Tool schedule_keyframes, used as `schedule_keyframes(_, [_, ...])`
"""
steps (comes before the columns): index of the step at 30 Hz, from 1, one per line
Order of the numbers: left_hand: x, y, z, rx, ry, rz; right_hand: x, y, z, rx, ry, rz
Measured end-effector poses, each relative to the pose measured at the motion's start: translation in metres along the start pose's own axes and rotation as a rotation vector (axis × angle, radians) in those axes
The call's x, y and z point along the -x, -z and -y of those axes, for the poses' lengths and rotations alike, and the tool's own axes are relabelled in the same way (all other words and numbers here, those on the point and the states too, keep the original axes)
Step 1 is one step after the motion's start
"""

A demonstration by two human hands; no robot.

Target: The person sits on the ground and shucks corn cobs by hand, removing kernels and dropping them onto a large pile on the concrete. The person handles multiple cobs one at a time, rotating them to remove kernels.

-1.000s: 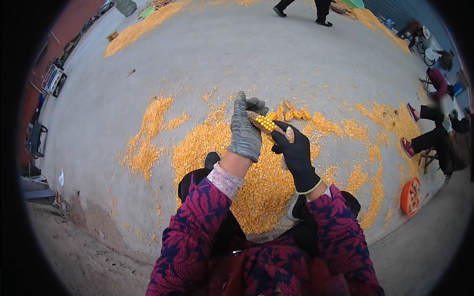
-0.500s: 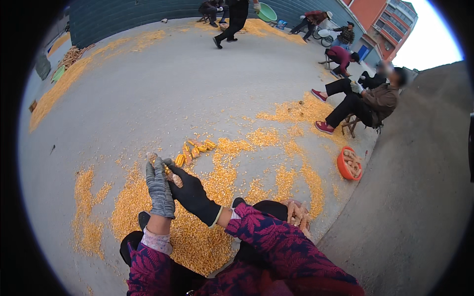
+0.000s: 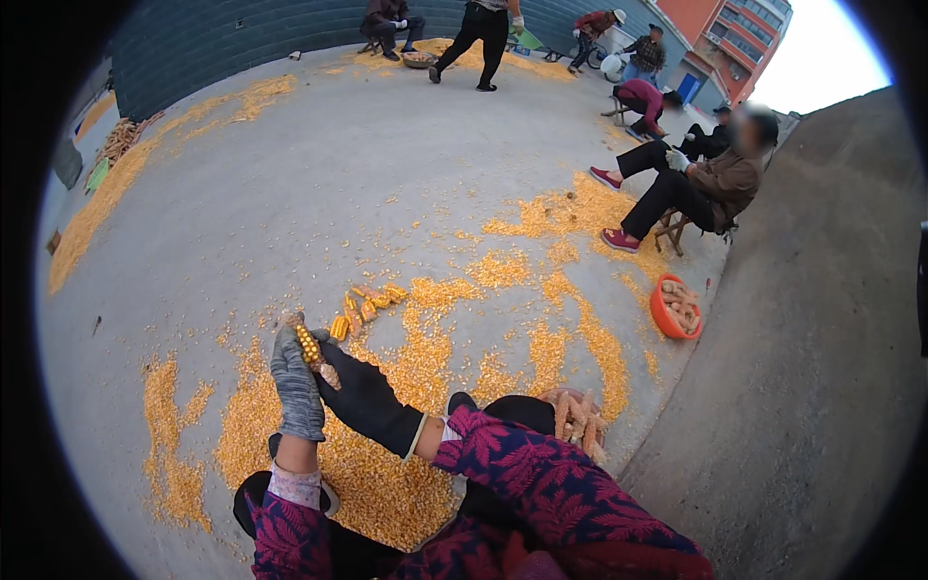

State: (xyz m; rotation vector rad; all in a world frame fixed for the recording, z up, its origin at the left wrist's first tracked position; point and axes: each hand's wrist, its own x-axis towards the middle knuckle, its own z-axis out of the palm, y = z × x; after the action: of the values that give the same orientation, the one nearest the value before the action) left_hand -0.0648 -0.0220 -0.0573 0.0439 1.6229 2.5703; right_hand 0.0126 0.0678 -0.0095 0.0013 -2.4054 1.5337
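My left hand [image 3: 296,389], in a grey knit glove, is closed around a corn cob [image 3: 308,345] with rows of yellow kernels showing. My right hand [image 3: 369,396], in a black glove, presses against its lower side. A bare pinkish cob end [image 3: 330,375] shows between the two hands; whether it belongs to the same cob or is a second one, I cannot tell. Both hands are over a heap of loose corn kernels [image 3: 387,493] on the ground between my legs. Just beyond them lie several partly shelled cob pieces [image 3: 365,307].
An orange-red basin [image 3: 658,315] with bare cobs stands at the right, near a sloping concrete wall [image 3: 802,319]. By my right knee is a container of stripped cobs [image 3: 583,422]. A seated person [image 3: 720,184] is beyond the basin; another person [image 3: 483,39] walks at the back.
My hands have turned and shifted slightly down, and the cob's kernel rows now show plainly. The person at the back has moved right in the picture, while the whole view has tilted a little.
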Motion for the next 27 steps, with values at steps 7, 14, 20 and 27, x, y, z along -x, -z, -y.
schedule_keyframes(7, [-0.003,-0.004,-0.009,0.044,0.081,-0.027,-0.001,-0.002,-0.011,0.098,0.026,0.048])
schedule_keyframes(14, [-0.007,0.008,0.004,0.024,0.036,-0.045,0.004,-0.005,-0.008,0.121,0.038,0.069])
schedule_keyframes(20, [0.001,0.0,-0.014,0.118,0.06,-0.024,-0.005,0.003,-0.006,0.103,0.037,0.045])
schedule_keyframes(27, [0.008,-0.013,-0.025,-0.338,0.068,-0.054,-0.006,0.001,-0.004,0.135,-0.043,0.067])
